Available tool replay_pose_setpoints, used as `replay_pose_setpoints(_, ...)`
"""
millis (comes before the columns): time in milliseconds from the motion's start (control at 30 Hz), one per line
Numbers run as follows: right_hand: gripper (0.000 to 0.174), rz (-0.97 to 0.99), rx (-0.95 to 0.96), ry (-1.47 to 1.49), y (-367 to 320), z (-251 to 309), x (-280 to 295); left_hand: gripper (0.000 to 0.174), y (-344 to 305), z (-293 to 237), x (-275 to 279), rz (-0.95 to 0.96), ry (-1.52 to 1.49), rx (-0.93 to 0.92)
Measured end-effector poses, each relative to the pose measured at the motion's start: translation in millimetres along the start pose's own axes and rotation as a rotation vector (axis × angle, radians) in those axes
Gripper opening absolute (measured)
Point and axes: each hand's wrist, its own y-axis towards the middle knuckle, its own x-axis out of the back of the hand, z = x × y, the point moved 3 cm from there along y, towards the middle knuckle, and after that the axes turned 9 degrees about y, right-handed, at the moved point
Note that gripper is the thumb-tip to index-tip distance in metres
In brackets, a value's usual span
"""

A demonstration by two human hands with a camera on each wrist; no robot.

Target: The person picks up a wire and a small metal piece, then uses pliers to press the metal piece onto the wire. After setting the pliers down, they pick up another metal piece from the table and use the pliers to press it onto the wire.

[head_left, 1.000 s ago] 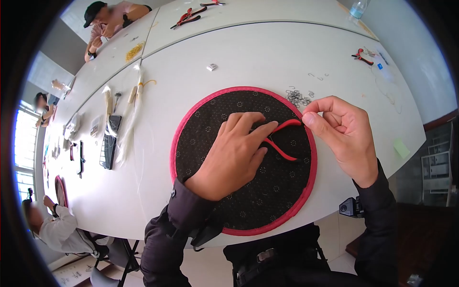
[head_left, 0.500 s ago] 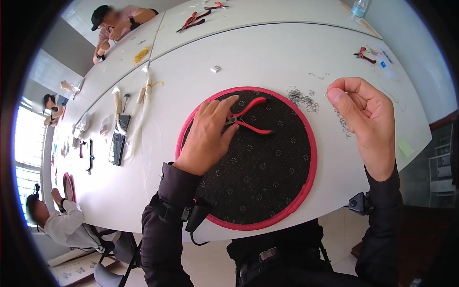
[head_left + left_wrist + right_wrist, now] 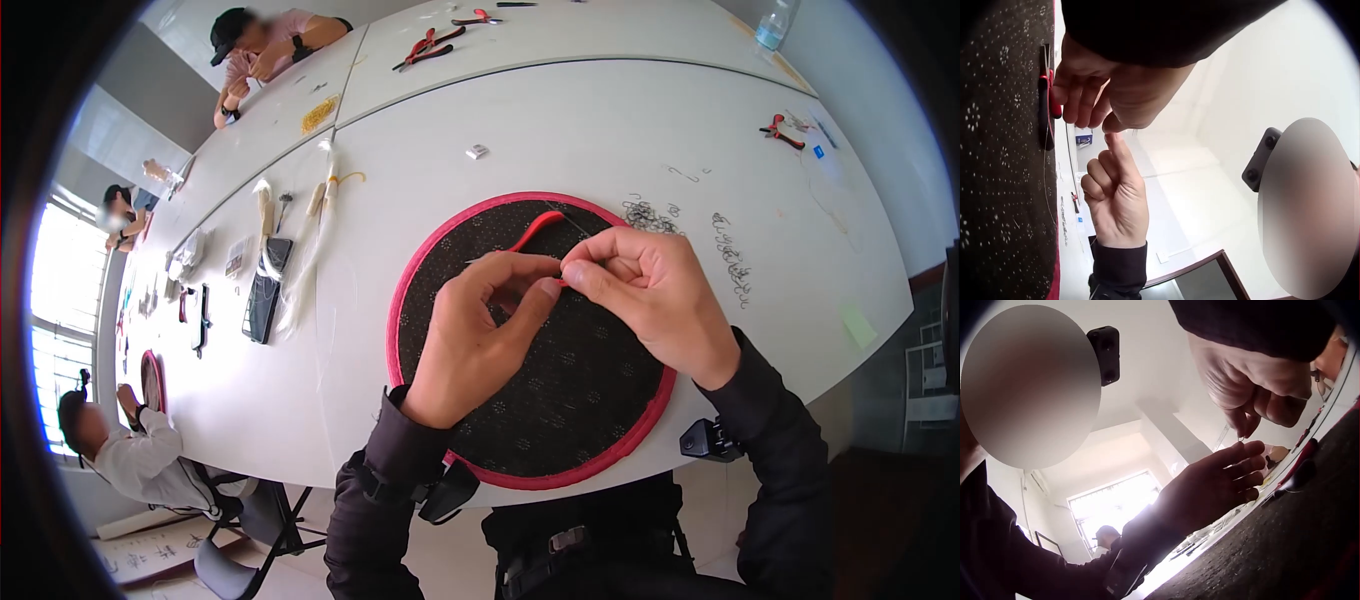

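**The right hand [image 3: 652, 298] has come in to the left hand [image 3: 470, 335]**

It was by the hooks [image 3: 655, 217]. From here I see it pinch a thin wire [image 3: 1240, 439] at the left fingertips. I cannot tell if the left grips it too. Both hands are over the round mat [image 3: 545, 410]. The red pliers [image 3: 537, 230] lie on it, by the left hand.
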Motion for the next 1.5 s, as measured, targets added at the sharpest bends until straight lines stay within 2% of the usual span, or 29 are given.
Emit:
replay_pose_setpoints(33, 0.018, 0.006, -0.016, -0.013, 0, 0, -3, 0.018, -1, 3, -2, 0.0, -0.101, 0.071)
replay_pose_setpoints(167, 0.017, -0.018, -0.013, 0.003, 2, -10, -11, 0.019, -4, 17, -4, -0.029, -0.201, 0.139)
replay_pose_setpoints(300, 0.017, -0.042, -0.01, -0.057, 4, -21, -11, 0.02, -6, 21, -3, -0.01, -0.232, 0.167)
replay_pose_setpoints(467, 0.018, -0.029, -0.048, 0.083, 7, -32, -14, 0.02, -5, 28, -3, 0.033, -0.206, 0.26)
replay_pose_setpoints(800, 0.022, 0.056, -0.193, 0.043, 7, -27, -9, 0.013, -7, 24, -7, 0.009, -0.273, 0.246)
replay_pose_setpoints(933, 0.024, 0.113, -0.222, 0.205, 8, -26, -9, 0.015, -8, 22, -11, -0.023, -0.398, 0.224)
replay_pose_setpoints(1067, 0.025, 0.18, -0.359, 0.428, 6, -30, -8, 0.014, -6, 23, -8, 0.011, -0.508, 0.192)
replay_pose_setpoints(1167, 0.025, 0.234, -0.391, 0.571, 6, -32, -9, 0.015, -7, 28, -8, 0.008, -0.545, 0.135)
replay_pose_setpoints(1367, 0.025, 0.189, -0.368, 0.443, 6, -37, -9, 0.008, -8, 27, -8, -0.045, -0.484, 0.141)
replay_pose_setpoints(1467, 0.026, 0.093, -0.11, 0.282, 9, -45, -11, 0.011, -9, 28, -8, -0.055, -0.362, 0.188)
replay_pose_setpoints(1500, 0.025, 0.079, -0.105, 0.251, 7, -43, -11, 0.011, -9, 28, -9, -0.062, -0.35, 0.192)
